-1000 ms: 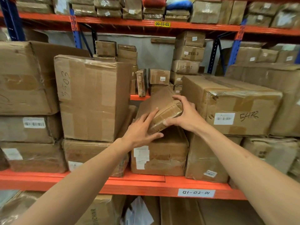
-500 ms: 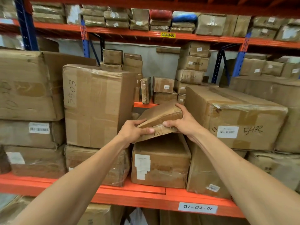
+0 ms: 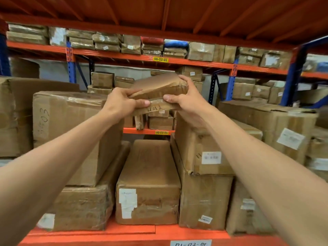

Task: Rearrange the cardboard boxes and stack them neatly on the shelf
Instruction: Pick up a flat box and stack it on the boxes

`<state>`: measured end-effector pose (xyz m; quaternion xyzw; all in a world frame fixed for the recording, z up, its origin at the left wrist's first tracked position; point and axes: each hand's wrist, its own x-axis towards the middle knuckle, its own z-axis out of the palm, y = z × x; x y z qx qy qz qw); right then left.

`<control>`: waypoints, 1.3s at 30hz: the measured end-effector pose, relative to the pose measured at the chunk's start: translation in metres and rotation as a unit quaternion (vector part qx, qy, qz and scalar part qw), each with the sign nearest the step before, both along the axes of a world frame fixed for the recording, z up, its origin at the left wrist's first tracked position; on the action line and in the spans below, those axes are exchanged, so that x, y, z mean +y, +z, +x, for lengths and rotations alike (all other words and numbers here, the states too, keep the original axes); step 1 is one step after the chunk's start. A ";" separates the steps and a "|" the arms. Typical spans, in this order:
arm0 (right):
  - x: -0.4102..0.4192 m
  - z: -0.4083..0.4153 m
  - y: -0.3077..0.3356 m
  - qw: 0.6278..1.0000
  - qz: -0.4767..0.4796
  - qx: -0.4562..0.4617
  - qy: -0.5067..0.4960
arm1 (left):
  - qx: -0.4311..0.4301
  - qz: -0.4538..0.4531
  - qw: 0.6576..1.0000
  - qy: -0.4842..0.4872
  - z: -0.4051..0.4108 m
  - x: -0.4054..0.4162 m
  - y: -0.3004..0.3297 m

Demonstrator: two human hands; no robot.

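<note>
A small flat cardboard box [image 3: 158, 89], taped and with handwriting on its near edge, is held up in the air above the gap between the stacks. My left hand [image 3: 122, 102] grips its near left corner. My right hand [image 3: 186, 98] grips its right end, thumb on the near edge. Below it a long cardboard box [image 3: 149, 174] lies on the orange shelf [image 3: 134, 233]. A large box marked 3403 [image 3: 71, 125] stands to the left and a large labelled box [image 3: 204, 150] to the right.
More big boxes fill both sides of the shelf. Behind, a second rack with blue posts [image 3: 71, 64] holds small boxes [image 3: 103, 79] on two levels. An orange shelf deck [image 3: 159, 15] hangs close overhead.
Both hands have lifted the small flat box up from the top of the long box to chest height. The view has tilted upward and moved closer to the shelf.
</note>
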<state>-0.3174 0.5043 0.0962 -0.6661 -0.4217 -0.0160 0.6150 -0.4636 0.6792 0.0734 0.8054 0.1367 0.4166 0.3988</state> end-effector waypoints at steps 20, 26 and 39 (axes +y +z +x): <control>-0.209 0.076 -0.035 0.960 -0.108 -0.081 -0.244 | 0.089 0.150 0.984 -0.028 0.111 -0.187 -0.004; -0.216 0.085 -0.033 0.869 -0.202 -0.254 -0.374 | 0.098 0.177 0.979 -0.032 0.116 -0.191 -0.014; -0.212 0.067 -0.022 0.808 -0.323 -0.289 -0.399 | 0.127 0.189 0.974 0.005 0.111 -0.193 -0.030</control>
